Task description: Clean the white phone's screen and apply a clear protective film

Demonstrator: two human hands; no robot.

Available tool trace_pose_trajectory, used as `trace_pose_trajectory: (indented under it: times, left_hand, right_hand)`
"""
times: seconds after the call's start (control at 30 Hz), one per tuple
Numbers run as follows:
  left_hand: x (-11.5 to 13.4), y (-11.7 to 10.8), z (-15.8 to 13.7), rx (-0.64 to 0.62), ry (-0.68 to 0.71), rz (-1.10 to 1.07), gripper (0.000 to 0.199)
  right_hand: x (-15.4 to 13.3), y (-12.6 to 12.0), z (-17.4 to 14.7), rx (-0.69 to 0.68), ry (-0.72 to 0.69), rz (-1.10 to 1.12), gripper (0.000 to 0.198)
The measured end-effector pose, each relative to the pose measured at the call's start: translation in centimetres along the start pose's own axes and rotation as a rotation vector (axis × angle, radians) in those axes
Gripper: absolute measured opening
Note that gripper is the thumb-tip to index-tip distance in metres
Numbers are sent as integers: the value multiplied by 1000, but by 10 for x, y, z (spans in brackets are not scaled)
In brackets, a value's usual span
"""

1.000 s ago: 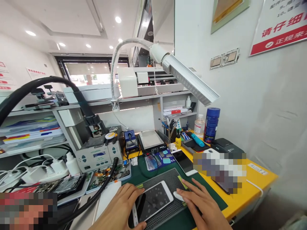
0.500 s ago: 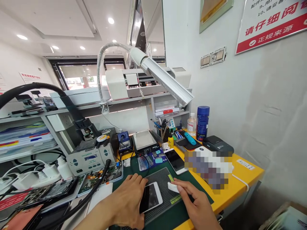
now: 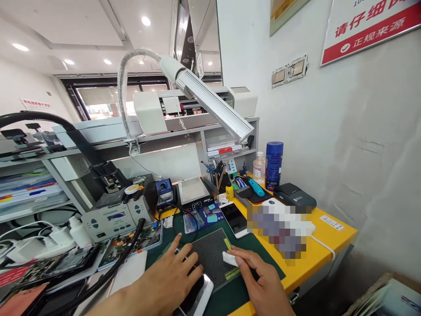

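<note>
A white-framed smartphone [image 3: 201, 298] with a dark screen lies at the bottom of the view, at the near edge of the grey perforated pad [image 3: 212, 250]. My left hand [image 3: 171, 274] is over it, fingers spread, covering much of its screen and far end. Whether the palm or thumb touches the phone is hidden. Pinched between the thumb and fingers of my right hand [image 3: 259, 278] is a small white folded wipe [image 3: 229, 259], held above the pad's right side. A second white phone [image 3: 234, 219] rests face up beyond the pad.
The pad lies on a green mat [image 3: 263, 259] over a yellow desk [image 3: 329, 239]. Left are a rework station [image 3: 115, 215], a black hose [image 3: 131, 241] and a tray of circuit boards [image 3: 144, 239]. A lamp [image 3: 215, 105] overhangs the back; a blue can [image 3: 274, 166] stands back right.
My left hand has gone from gripping the phone's side to spread fingers over it. The phone has shifted nearer and is turned. My right hand still holds the wipe.
</note>
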State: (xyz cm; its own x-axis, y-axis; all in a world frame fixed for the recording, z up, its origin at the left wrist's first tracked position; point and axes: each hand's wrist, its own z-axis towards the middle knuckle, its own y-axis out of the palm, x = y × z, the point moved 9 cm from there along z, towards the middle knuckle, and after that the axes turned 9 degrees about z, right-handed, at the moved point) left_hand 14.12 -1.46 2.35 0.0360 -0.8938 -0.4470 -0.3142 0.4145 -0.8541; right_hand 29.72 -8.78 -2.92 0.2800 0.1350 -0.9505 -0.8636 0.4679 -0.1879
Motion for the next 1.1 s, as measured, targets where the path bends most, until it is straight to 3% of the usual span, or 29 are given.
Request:
trace_pose_trajectory:
  times: [0.3, 0.4, 0.5, 0.67, 0.8, 0.93, 1.1]
  left_hand:
    - [10, -1, -5, 101, 179, 196, 84]
    - [7, -4, -4, 141, 165, 180, 80]
    - [0, -5, -7, 183, 100, 121, 69]
    - [-10, -5, -28, 206, -50, -86, 89]
    - [-10, -10, -55, 227, -267, -207, 47]
    - [6, -5, -77, 433, -480, -393, 38]
    - [32, 24, -88, 709, -647, -364, 37]
  right_hand:
    - [6, -2, -1, 2, -34, -67, 33]
    - [3, -1, -1, -10, -66, -114, 32]
    - [-21, 7, -6, -25, -261, -185, 28]
    - [-56, 39, -22, -101, -603, -343, 30]
    - [-60, 55, -25, -139, -715, -451, 34]
    - [-63, 71, -39, -248, -875, -598, 47]
    - [-67, 83, -53, -359, -988, -686, 47]
